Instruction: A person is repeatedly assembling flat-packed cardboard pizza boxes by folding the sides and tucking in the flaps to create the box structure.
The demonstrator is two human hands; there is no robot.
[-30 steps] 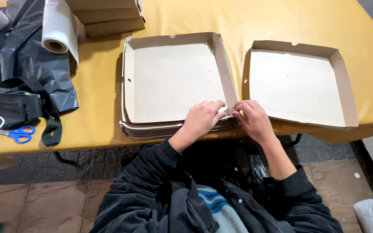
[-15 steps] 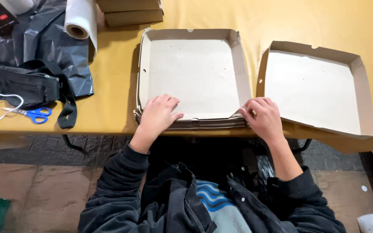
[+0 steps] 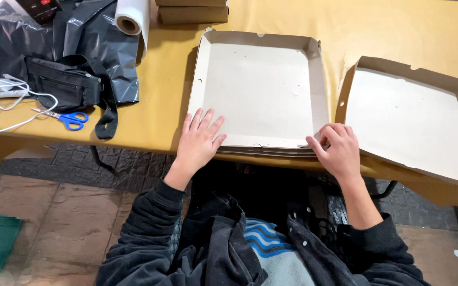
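Fingers of the right hand [image 3: 339,151] curl over the lower right corner of the folded cardboard box [image 3: 261,90], pinching its near edge where the front wall is still down flat; the grip is closed on the cardboard. The left hand [image 3: 200,140] lies flat and spread on the lower left corner of the same box, palm down, fingers apart, pressing and grasping nothing.

The box sits in the middle of the frame on a yellow table [image 3: 398,32], its left, far and right walls standing, and it rests on a thin stack of flat cardboard blanks [image 3: 271,152] whose edges show just under its near edge. Just to the right, near but apart, a second cardboard box [image 3: 409,119] lies tilted, with its lower edge overhanging the table's front.

At the top centre of the frame, closed boxes [image 3: 192,10] are stacked — only their near sides show. In the upper left lie a roll of white film [image 3: 132,18] and black plastic sheeting [image 3: 96,42]; on the sheeting rests a black waist bag [image 3: 64,82], its strap hanging toward the table edge. Blue-handled scissors [image 3: 67,119] lie just below the bag, beside a white cable [image 3: 6,98] at the far left. Below the table — dark sleeves and paved floor.
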